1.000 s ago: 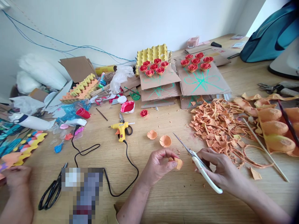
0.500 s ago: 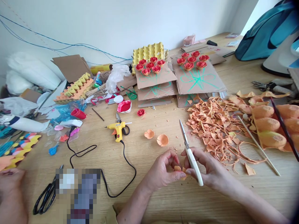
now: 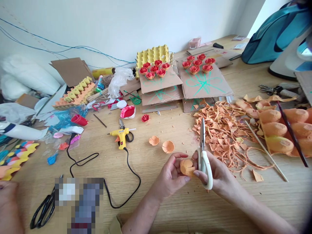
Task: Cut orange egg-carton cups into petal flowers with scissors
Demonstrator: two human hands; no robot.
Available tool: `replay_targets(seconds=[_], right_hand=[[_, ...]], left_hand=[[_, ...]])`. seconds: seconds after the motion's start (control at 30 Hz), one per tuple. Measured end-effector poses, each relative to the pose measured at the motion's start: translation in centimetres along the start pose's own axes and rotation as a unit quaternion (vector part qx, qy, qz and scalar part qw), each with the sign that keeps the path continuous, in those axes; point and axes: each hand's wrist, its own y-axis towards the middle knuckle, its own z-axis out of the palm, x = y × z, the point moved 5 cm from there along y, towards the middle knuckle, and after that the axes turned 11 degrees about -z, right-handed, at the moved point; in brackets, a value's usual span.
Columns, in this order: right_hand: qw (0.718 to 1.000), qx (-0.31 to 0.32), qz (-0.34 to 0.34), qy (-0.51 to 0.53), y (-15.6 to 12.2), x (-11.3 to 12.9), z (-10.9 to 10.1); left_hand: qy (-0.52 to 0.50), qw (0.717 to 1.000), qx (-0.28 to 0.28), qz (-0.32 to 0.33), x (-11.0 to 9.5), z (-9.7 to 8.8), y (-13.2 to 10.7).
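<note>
Between the fingers of my left hand [image 3: 170,174] is a small orange egg-carton cup [image 3: 187,167] with a slit in its side. My right hand [image 3: 216,172] is closed around the white handles of a pair of scissors [image 3: 204,159], blades pointing up and away. My right fingertips also touch the cup's right edge. Just beyond my hands lie two cut orange cups, one petal-shaped [image 3: 154,140] and one rounder with slits [image 3: 168,147]. Right of the scissors spreads a heap of orange carton scraps [image 3: 219,130].
A yellow glue gun [image 3: 122,136] with a black cord lies left of centre. Behind it are a tub of red paint [image 3: 127,112] and a red flower [image 3: 145,118]. Cardboard sheets [image 3: 204,83] hold several red flowers. An orange egg tray [image 3: 275,130] sits right. Another person's hand [image 3: 9,195] rests far left.
The cup has turned so more of its outside shows between my fingers. My right hand has rotated the scissors, with the blades now more upright. The view has shifted slightly.
</note>
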Motion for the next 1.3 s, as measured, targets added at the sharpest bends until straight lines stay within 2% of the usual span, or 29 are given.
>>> replay_targets(seconds=[0.23,0.43,0.57,0.7,0.87,1.1,1.3], right_hand=[[0.995,-0.037,-0.046,-0.085,-0.4,0.2,0.3],[0.984,-0.023,-0.074,-0.162,-0.1,1.2,0.2],[0.965,0.015,-0.077,-0.249,0.2,1.6,-0.1],[0.953,0.078,-0.065,-0.285,0.2,1.5,0.3],[0.94,0.125,-0.061,-0.31,0.2,1.4,0.8],[0.914,0.17,-0.093,-0.357,0.4,1.6,1.3],[0.898,0.178,-0.117,-0.386,0.5,2.2,1.6]], left_hand=[[-0.063,0.998,-0.006,0.013,0.3,-0.2,0.3],[-0.075,0.993,-0.08,0.049,-0.2,-0.8,0.1],[-0.077,0.983,-0.136,0.093,-1.3,-1.7,-0.4],[-0.076,0.98,-0.153,0.104,-1.9,-2.1,-0.5],[-0.09,0.974,-0.178,0.108,-2.0,-2.6,-0.8],[-0.113,0.971,-0.168,0.128,-2.2,-2.4,-1.1],[-0.098,0.971,-0.158,0.151,-2.6,-2.1,-1.2]])
